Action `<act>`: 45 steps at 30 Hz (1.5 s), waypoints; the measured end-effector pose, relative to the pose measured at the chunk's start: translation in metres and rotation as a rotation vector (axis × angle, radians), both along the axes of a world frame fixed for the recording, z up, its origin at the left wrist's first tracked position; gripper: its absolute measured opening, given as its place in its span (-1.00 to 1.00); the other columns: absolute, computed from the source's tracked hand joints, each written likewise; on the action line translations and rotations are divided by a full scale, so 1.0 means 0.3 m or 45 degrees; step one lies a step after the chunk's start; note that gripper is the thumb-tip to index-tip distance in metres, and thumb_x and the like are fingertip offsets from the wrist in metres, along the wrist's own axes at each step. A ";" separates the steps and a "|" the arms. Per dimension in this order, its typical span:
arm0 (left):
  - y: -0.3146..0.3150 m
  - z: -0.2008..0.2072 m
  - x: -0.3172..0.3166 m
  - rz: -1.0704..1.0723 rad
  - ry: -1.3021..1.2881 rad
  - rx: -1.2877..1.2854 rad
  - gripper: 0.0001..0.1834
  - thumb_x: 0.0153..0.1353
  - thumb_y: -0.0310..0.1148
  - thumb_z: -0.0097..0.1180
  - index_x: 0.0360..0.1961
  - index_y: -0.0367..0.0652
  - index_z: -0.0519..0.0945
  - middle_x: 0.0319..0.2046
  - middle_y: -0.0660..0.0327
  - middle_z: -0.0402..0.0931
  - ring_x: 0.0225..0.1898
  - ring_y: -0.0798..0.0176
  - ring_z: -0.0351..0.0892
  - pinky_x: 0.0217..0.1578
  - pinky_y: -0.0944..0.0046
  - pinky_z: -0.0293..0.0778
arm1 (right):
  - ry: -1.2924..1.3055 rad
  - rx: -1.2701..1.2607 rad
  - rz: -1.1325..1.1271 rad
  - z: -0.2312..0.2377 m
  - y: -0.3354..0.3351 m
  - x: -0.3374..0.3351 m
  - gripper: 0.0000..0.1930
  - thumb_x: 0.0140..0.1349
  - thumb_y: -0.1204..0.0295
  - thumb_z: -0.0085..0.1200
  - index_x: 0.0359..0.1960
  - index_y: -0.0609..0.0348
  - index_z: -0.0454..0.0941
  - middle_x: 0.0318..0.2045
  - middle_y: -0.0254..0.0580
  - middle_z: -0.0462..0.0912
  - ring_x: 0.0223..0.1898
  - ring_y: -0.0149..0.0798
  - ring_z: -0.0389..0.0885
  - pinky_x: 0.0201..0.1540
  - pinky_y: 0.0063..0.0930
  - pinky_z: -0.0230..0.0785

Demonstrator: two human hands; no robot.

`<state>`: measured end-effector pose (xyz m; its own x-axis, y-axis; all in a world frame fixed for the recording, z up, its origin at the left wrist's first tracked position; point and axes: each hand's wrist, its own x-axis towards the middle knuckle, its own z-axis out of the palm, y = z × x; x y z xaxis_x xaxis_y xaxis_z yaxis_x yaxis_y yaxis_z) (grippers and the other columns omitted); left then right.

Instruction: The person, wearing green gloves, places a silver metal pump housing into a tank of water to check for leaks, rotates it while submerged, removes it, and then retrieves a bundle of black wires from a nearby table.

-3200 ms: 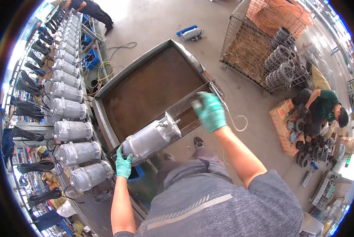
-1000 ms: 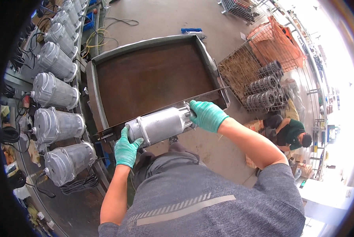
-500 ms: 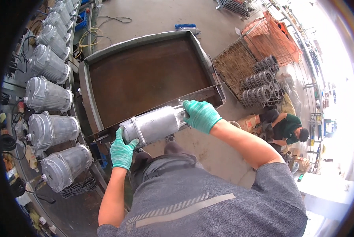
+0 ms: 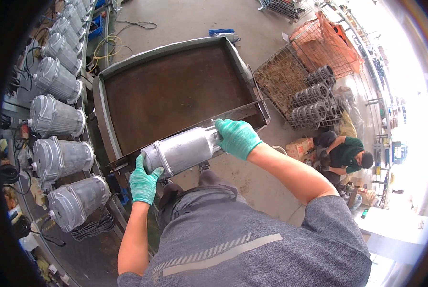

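Observation:
A silver cast-metal motor housing [image 4: 183, 149] lies on its side between my two gloved hands, in front of my body and at the near edge of a large metal tray [image 4: 109, 122]. My left hand [image 4: 144, 182], in a green knit glove, cups its wide flanged end, thumb against the side and fingers round the rim. With my right hand [image 4: 238, 137], gloved the same way, I grip the narrower ribbed end. The right fingertips are partly hidden behind the ribs. Both hands are closed on the housing.
Several similar silver motor units [image 4: 63, 159] with cables stand in a row along the bench at left. Beyond the tray on the right sits a wire cage [image 4: 283, 79] beside ribbed metal parts [image 4: 314, 98]. A co-worker [image 4: 350, 155] crouches at the far right.
The housing and both hands have shifted slightly to the left. My grip on both ends is unchanged.

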<state>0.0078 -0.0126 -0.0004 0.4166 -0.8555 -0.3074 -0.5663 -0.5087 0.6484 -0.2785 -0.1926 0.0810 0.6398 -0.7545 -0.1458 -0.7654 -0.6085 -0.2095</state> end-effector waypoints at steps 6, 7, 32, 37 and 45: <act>-0.005 -0.003 -0.003 0.014 0.005 -0.019 -0.07 0.04 -0.27 0.57 0.43 0.02 0.36 -0.02 -0.23 0.68 0.00 -0.23 0.71 0.05 -0.04 0.58 | 0.012 0.110 0.026 0.049 -0.014 -0.001 -0.67 0.27 0.25 0.20 -0.07 0.20 0.50 -0.27 0.09 0.73 -0.22 0.16 0.74 -0.18 0.00 0.59; -0.007 0.000 -0.003 0.026 0.031 -0.027 -0.08 0.05 -0.29 0.57 0.44 0.04 0.36 -0.02 -0.23 0.68 0.00 -0.23 0.72 0.06 -0.03 0.58 | 0.004 0.107 0.023 0.054 -0.024 -0.018 -0.67 0.27 0.25 0.20 -0.07 0.20 0.50 -0.27 0.09 0.73 -0.22 0.16 0.74 -0.18 0.00 0.59; 0.011 0.011 -0.037 0.051 -0.061 0.009 -0.13 0.14 -0.15 0.48 0.45 0.08 0.33 0.13 -0.20 0.62 0.16 -0.25 0.63 0.15 -0.05 0.53 | 0.343 0.091 -0.652 -0.496 -0.541 -0.660 -0.68 0.41 0.21 -0.02 -0.02 0.20 0.53 -0.12 0.22 0.75 -0.03 0.27 0.72 -0.01 0.14 0.56; 0.027 0.003 -0.032 0.053 -0.082 0.063 -0.10 0.13 -0.07 0.49 0.45 0.06 0.31 0.03 -0.26 0.64 0.08 -0.34 0.63 0.07 -0.13 0.54 | -0.033 0.016 -0.890 -0.413 -0.422 -0.578 -0.54 0.39 0.17 0.09 0.19 0.16 0.39 -0.08 0.34 0.70 -0.01 0.28 0.69 0.02 0.12 0.54; 0.051 0.007 -0.080 0.091 -0.146 0.133 -0.10 0.14 0.05 0.46 0.44 0.07 0.33 -0.06 -0.26 0.67 -0.01 -0.36 0.66 0.01 -0.15 0.55 | -1.327 1.173 -0.294 -0.374 0.087 -0.219 -0.06 0.21 0.64 0.16 0.61 -0.13 0.00 0.30 -0.14 0.42 0.15 -0.29 0.51 0.23 -0.40 0.45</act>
<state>-0.0162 0.0025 0.0017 0.5127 -0.7883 -0.3402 -0.5934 -0.6117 0.5231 -0.3441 -0.1666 -0.0312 0.6352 -0.7509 -0.1808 -0.0772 0.1712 -0.9822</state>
